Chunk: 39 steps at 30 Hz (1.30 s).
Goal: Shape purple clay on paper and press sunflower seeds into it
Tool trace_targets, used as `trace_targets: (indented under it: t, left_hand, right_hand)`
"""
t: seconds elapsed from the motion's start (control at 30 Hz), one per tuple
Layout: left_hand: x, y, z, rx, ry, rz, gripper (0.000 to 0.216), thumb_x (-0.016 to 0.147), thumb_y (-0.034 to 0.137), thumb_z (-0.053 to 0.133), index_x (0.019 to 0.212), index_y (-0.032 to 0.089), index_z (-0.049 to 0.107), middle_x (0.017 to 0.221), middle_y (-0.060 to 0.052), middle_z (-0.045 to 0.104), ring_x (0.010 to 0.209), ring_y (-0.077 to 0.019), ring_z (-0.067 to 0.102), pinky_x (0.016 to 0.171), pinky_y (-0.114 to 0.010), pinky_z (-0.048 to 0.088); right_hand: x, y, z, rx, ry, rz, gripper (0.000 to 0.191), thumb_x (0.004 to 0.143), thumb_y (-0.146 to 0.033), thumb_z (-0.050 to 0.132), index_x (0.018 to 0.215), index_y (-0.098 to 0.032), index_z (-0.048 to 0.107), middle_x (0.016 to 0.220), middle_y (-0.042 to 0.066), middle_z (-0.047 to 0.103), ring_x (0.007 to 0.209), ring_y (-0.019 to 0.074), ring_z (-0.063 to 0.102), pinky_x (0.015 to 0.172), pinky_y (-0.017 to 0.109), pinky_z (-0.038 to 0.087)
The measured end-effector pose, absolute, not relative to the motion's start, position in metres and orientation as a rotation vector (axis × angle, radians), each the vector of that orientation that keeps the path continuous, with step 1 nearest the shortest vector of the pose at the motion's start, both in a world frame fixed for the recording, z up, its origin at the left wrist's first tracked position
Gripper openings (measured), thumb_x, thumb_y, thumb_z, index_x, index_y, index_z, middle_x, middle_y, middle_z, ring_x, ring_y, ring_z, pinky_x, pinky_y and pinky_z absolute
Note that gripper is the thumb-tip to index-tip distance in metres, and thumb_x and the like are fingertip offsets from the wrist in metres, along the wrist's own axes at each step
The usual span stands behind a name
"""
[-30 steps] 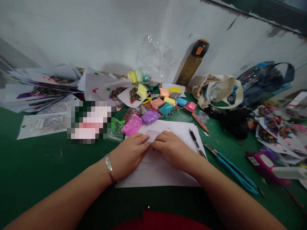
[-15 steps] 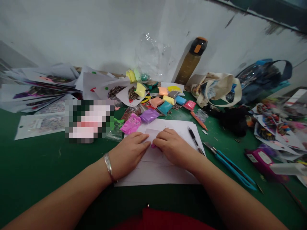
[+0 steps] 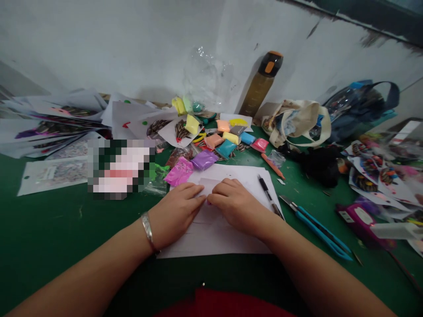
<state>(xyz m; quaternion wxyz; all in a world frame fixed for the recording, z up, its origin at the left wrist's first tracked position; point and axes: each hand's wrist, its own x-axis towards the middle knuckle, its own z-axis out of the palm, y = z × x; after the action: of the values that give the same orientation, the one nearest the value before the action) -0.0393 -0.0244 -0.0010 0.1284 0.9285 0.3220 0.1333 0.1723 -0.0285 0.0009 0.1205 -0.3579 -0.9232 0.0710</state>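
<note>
Far left: stack of printed sheets [image 3: 49, 127] fanned out on the green table [image 3: 49, 229], a flat packet [image 3: 53, 174] lying just in front of it.

Centre-left: left hand [image 3: 175, 211], bracelet [image 3: 147, 231] at the wrist, palm down on the white paper sheet [image 3: 224, 237]. Fingers [image 3: 193, 193] bent, tips pressed to the edge of a small paper slip [image 3: 208, 184] that lies on the sheet.

Centre: a pink speck [image 3: 209, 201] shows where the tips of both hands meet, possibly clay; mostly hidden.

Centre-right: right hand [image 3: 236, 207] mirrors the left, fingers curled, tips touching the same slip. Cannot tell whether either hand pinches the speck or only presses on it.

Behind the hands: magenta clay packet [image 3: 180, 171] and purple clay packet [image 3: 204, 159] touching the sheet's far edge.

Right: black pen [image 3: 269, 196] on the sheet's right margin; blue utility knife [image 3: 317, 229] on the table just beyond. Brown bottle [image 3: 261, 83] leans on the wall; cloth tote bag [image 3: 297, 121] beside it.
</note>
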Motion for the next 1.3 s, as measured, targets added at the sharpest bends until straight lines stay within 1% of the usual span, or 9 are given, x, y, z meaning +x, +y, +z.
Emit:
trace_targets:
  t: [0.13, 0.3, 0.43, 0.57, 0.73, 0.9, 1.07, 1.17, 1.3]
  left_hand:
    - [-0.039, -0.024, 0.0, 2.682, 0.926, 0.41, 0.03, 0.093, 0.015, 0.04, 0.11, 0.015, 0.064, 0.119, -0.014, 0.06, 0.107, -0.0259, 0.054, 0.094, -0.046, 0.045]
    - [-0.039, -0.025, 0.0, 2.688, 0.932, 0.396, 0.028, 0.093, 0.015, 0.042, 0.11, 0.015, 0.065, 0.12, -0.014, 0.059, 0.107, -0.026, 0.054, 0.096, -0.046, 0.044]
    - [-0.039, -0.024, 0.001, 2.689, 0.933, 0.401, 0.029, 0.093, 0.015, 0.042, 0.111, 0.016, 0.064, 0.118, -0.014, 0.06, 0.106, -0.0259, 0.055, 0.094, -0.046, 0.046]
    - [-0.04, -0.024, 0.001, 2.71, 0.922, 0.431, 0.03, 0.093, 0.016, 0.04, 0.11, 0.015, 0.065, 0.12, -0.014, 0.061, 0.108, -0.0264, 0.054, 0.095, -0.046, 0.046]
    - [-0.043, -0.024, -0.001, 2.749, 0.929, 0.42, 0.032, 0.092, 0.014, 0.04, 0.114, 0.013, 0.063, 0.124, -0.015, 0.06, 0.114, -0.0274, 0.053, 0.098, -0.046, 0.045]
    - [-0.042, -0.024, -0.002, 2.763, 0.934, 0.381, 0.037, 0.092, 0.012, 0.04, 0.124, 0.01, 0.058, 0.126, -0.015, 0.059, 0.116, -0.0264, 0.053, 0.101, -0.045, 0.043]
    - [-0.042, -0.02, -0.008, 2.775, 0.932, 0.376, 0.036, 0.091, 0.012, 0.041, 0.123, 0.011, 0.059, 0.129, -0.015, 0.057, 0.12, -0.0274, 0.051, 0.103, -0.047, 0.042]
    - [-0.044, -0.018, -0.011, 2.784, 0.943, 0.387, 0.038, 0.091, 0.011, 0.041, 0.124, 0.012, 0.058, 0.131, -0.014, 0.056, 0.122, -0.0267, 0.049, 0.105, -0.045, 0.04]
    - [-0.045, -0.017, -0.012, 2.79, 0.937, 0.374, 0.039, 0.092, 0.011, 0.038, 0.125, 0.011, 0.057, 0.132, -0.015, 0.055, 0.122, -0.0274, 0.049, 0.105, -0.047, 0.04]
  right_hand:
    - [0.172, -0.029, 0.002, -1.055, -2.712, 0.204, 0.017, 0.092, -0.012, 0.046, 0.095, -0.019, 0.062, 0.087, 0.005, 0.058, 0.085, 0.0183, 0.044, 0.078, 0.032, 0.03]
    - [0.172, -0.029, 0.002, -1.058, -2.726, 0.196, 0.018, 0.092, -0.012, 0.046, 0.099, -0.019, 0.061, 0.09, 0.005, 0.059, 0.087, 0.0184, 0.044, 0.078, 0.032, 0.03]
    - [0.173, -0.028, 0.003, -1.079, -2.703, 0.205, 0.017, 0.093, -0.015, 0.046, 0.094, -0.02, 0.062, 0.088, 0.005, 0.061, 0.086, 0.0181, 0.046, 0.078, 0.032, 0.03]
    - [0.181, -0.022, 0.011, -1.115, -2.582, 0.287, 0.019, 0.092, -0.014, 0.046, 0.095, -0.02, 0.064, 0.089, 0.005, 0.063, 0.086, 0.0182, 0.051, 0.078, 0.032, 0.034]
    - [0.213, -0.017, 0.021, -1.463, -2.155, 0.382, 0.02, 0.09, -0.019, 0.045, 0.091, -0.02, 0.066, 0.091, 0.005, 0.067, 0.088, 0.019, 0.058, 0.079, 0.031, 0.042]
    - [0.247, -0.026, 0.007, -1.713, -1.927, 0.416, 0.018, 0.085, -0.02, 0.049, 0.09, -0.022, 0.066, 0.089, 0.001, 0.07, 0.08, 0.0171, 0.062, 0.072, 0.028, 0.044]
    - [0.252, -0.03, -0.002, -1.821, -2.008, 0.402, 0.02, 0.086, -0.019, 0.047, 0.089, -0.021, 0.067, 0.089, 0.002, 0.07, 0.082, 0.0178, 0.061, 0.073, 0.028, 0.042]
    - [0.254, -0.026, -0.003, -1.85, -2.131, 0.31, 0.022, 0.087, -0.018, 0.046, 0.088, -0.019, 0.068, 0.088, 0.004, 0.069, 0.083, 0.0188, 0.06, 0.073, 0.029, 0.041]
    - [0.26, -0.024, -0.005, -1.843, -2.212, 0.179, 0.025, 0.089, -0.021, 0.047, 0.083, -0.018, 0.071, 0.081, 0.007, 0.066, 0.08, 0.0195, 0.058, 0.074, 0.031, 0.042]
